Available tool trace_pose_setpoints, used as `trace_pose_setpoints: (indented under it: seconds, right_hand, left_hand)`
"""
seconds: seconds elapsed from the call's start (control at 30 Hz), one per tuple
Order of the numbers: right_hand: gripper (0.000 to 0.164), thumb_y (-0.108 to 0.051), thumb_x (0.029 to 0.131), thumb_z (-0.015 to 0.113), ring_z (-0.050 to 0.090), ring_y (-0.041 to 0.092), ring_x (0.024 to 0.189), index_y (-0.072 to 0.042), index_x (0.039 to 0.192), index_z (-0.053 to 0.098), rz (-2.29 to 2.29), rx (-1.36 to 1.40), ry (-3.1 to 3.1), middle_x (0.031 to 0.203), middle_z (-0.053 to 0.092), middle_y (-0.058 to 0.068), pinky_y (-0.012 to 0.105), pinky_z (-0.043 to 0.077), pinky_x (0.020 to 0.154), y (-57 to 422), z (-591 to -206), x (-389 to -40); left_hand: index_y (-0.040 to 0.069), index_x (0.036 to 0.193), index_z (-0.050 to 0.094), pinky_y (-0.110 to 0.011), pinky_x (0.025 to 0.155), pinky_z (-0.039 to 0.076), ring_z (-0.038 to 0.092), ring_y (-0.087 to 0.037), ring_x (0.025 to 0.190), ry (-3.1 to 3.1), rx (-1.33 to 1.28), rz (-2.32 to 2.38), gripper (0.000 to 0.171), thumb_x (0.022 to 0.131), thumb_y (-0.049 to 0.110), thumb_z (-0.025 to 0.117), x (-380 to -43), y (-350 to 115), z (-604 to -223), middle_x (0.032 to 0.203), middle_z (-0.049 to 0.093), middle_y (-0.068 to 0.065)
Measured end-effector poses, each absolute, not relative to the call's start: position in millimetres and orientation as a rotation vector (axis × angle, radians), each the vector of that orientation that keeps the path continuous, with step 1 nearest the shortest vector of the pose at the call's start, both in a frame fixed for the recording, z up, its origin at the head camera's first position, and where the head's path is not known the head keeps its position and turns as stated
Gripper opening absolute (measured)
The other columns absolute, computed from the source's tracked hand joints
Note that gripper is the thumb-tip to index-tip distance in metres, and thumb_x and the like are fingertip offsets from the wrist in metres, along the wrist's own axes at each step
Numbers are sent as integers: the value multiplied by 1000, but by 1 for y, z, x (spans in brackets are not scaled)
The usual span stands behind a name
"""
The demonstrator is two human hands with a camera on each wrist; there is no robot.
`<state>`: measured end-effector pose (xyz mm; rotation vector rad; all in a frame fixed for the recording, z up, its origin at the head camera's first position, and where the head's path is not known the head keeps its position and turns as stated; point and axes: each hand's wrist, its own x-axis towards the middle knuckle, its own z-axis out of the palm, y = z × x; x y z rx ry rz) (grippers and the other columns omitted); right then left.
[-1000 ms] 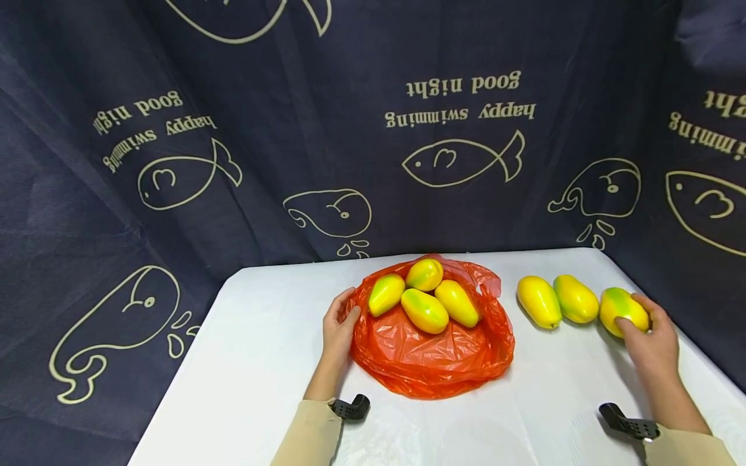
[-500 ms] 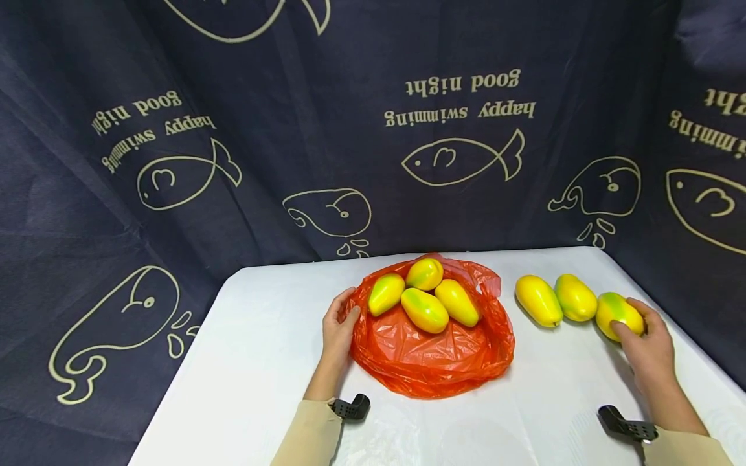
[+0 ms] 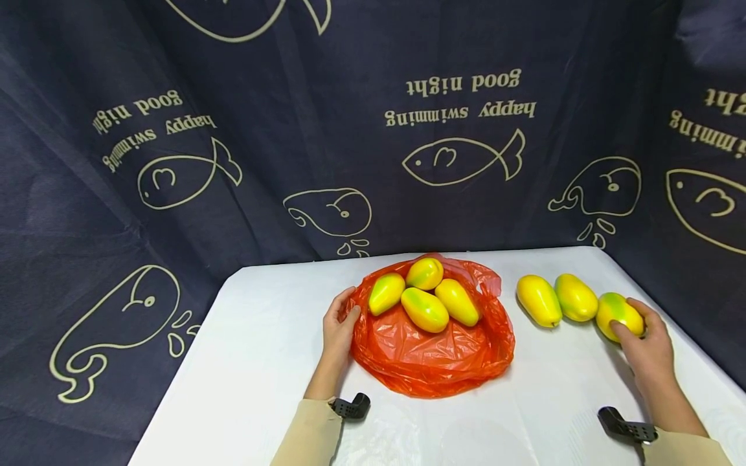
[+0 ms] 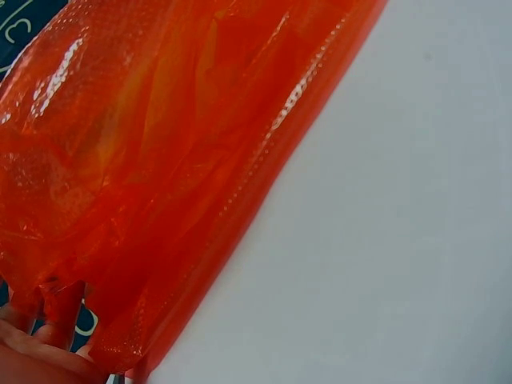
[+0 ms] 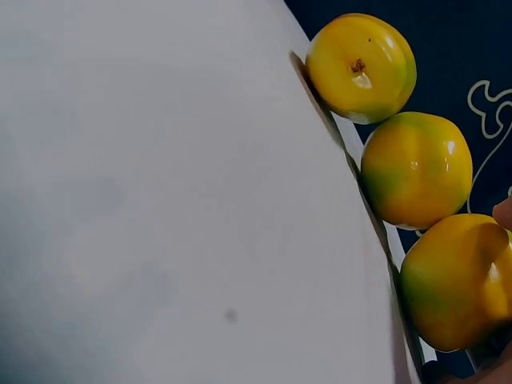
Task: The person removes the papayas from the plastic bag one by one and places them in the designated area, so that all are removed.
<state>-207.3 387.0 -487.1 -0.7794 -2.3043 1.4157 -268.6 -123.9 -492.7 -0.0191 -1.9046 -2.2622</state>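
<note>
A thin red plastic bag (image 3: 425, 362) lies spread wide on the table, and several yellow-green mangoes (image 3: 424, 310) sit inside toward its back. My left hand (image 3: 339, 327) holds the bag's left edge between thumb and fingers. Up close in the left wrist view, fingers (image 4: 48, 356) show partly behind the red plastic. To the right of the bag, three more mangoes stand in a row: a left one (image 3: 539, 301), a middle one (image 3: 576, 298) and a right one (image 3: 613, 310). Around the right mango my right hand (image 3: 649, 343) curls its thumb and fingers.
The white table (image 3: 245, 362) extends to both sides and in front of the bag. Behind it hangs a dark blue cloth (image 3: 326, 129) with fish and whale drawings, which also closes off the right side. Each wrist wears a black camera band (image 3: 352, 408).
Over the first half second my right hand slid the right mango slightly left, toward the middle one. It has stayed there since. My left hand and the bag look unchanged.
</note>
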Motion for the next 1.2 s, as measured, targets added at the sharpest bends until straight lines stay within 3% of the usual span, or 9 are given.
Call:
trace_pose_setpoints:
  seconds: [0.4,0.67,0.87,1.03,1.2]
  right_hand:
    - [66,-24,97,52,8,32,156,-34,158,27,1408,-771,-2264,169,10,11,51,9,128,386,-484,-203]
    - [61,-27,98,51,9,33,155,-32,156,33,1312,-711,-2278,168,16,10,57,9,126,384,-476,-197]
    - [56,-27,98,54,13,26,154,-40,151,41,1307,-664,-2228,166,25,-4,47,11,127,378,-470,-196]
    - [53,-21,96,58,22,15,151,-35,147,49,1292,-610,-2147,158,37,-18,35,15,125,366,-460,-197]
    - [51,-15,93,60,31,5,144,-29,142,56,1294,-498,-2040,151,46,-20,26,18,119,350,-446,-199]
  left_hand:
    - [14,138,58,-20,94,54,56,-21,125,-1892,-17,-2264,42,97,7,57,-268,-124,-494,143,56,-8]
    - [10,140,56,-18,95,53,55,-24,127,-1896,-25,-2265,43,97,6,57,-268,-124,-494,145,54,-11]
    - [10,140,55,-20,94,54,56,-23,125,-1901,-32,-2267,43,97,7,57,-267,-124,-494,145,54,-10]
    - [13,139,56,-20,94,55,55,-23,126,-1908,-23,-2269,42,97,7,57,-266,-124,-492,144,55,-7]
    - [15,138,58,-19,94,54,54,-23,128,-1915,-30,-2255,42,97,7,57,-267,-125,-491,144,56,-5]
